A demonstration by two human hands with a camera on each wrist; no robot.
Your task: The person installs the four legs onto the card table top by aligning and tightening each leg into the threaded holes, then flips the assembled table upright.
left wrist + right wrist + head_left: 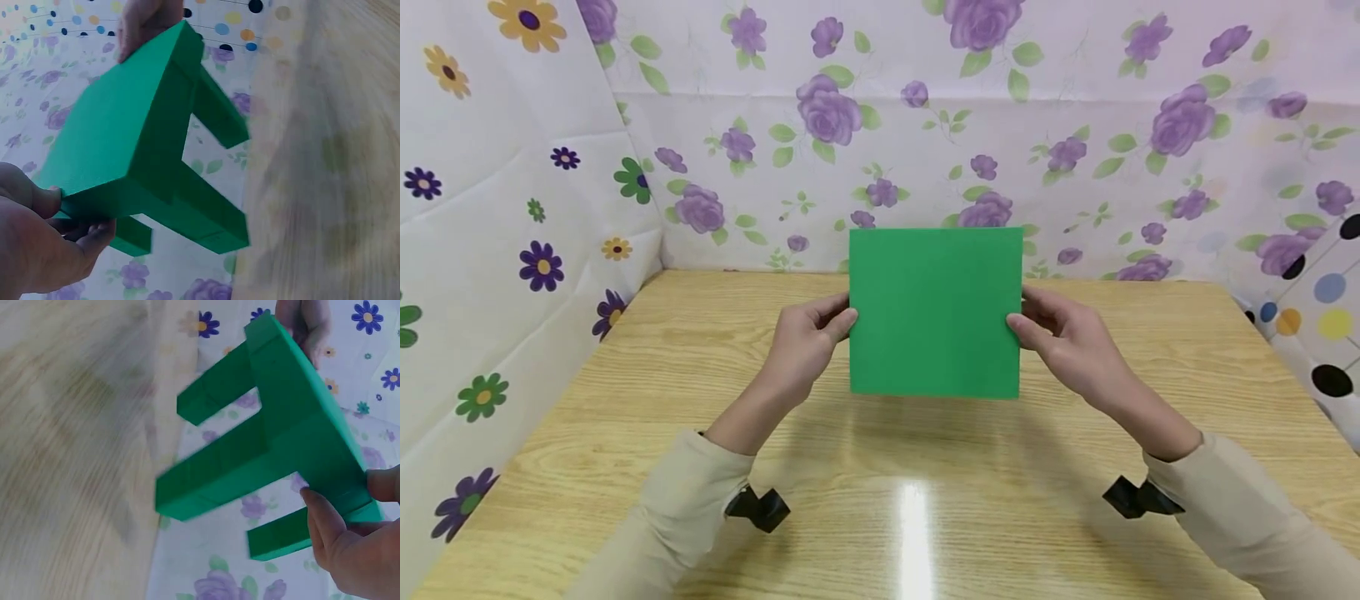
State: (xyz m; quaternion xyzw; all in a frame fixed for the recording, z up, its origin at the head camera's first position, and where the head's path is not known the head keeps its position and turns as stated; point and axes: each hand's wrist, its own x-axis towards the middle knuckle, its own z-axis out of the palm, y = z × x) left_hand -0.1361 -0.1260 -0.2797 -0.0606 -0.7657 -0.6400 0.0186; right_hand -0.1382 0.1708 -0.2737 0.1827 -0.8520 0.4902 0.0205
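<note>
A small green table-shaped model (936, 313) with a flat square top and stubby legs hangs in the air above the wooden tabletop. Its top faces the head camera, which hides the legs there. Both wrist views show the legs (215, 212) pointing down toward the wood. My left hand (805, 342) grips the left edge, thumb on the top face and fingers underneath. On the opposite edge my right hand (1071, 342) pinches the same way; in the right wrist view its fingers (328, 528) lie against the side below the top.
The wooden tabletop (700, 375) spreads beneath both arms. A purple-flowered cloth (737, 183) hangs behind it, with a daisy-print cloth (497, 275) at left and a dotted cloth (1322, 333) at right. Black pieces (760, 508) stick out below the sleeves.
</note>
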